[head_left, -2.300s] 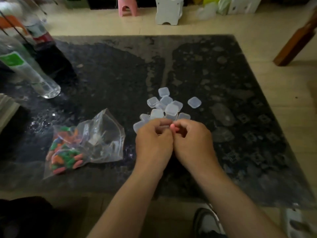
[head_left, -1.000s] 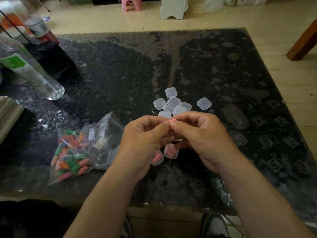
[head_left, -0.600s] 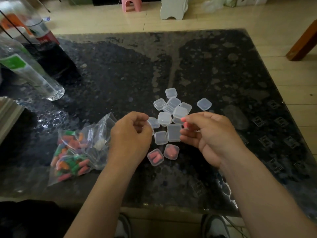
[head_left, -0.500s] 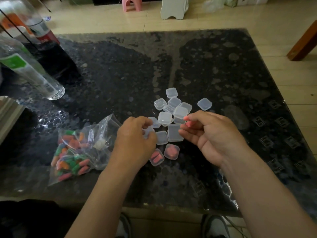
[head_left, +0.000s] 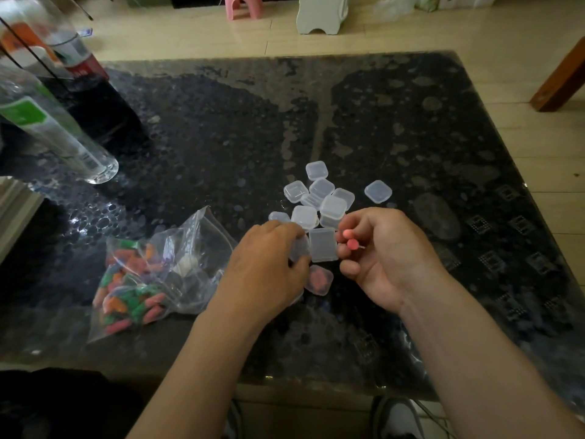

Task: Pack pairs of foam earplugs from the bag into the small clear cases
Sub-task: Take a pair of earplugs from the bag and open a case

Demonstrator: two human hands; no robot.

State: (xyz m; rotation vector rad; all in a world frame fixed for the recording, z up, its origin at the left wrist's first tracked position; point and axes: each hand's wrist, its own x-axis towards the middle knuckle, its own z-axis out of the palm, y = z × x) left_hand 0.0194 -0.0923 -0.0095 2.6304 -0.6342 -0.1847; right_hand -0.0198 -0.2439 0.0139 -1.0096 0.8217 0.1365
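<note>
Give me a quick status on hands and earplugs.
Left hand grips a clear case. Right hand pinches two pink earplugs. Filled case beside them; loose cases near, none blocking.

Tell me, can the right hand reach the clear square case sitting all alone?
Probably yes: the lone clear square plastic case lies just beyond the right hand with nothing between, though it pinches pink foam earplugs.

Tabletop: earplug bag near the front-left edge, cluster of small cases at centre to its right, bottle at left edge.
</note>
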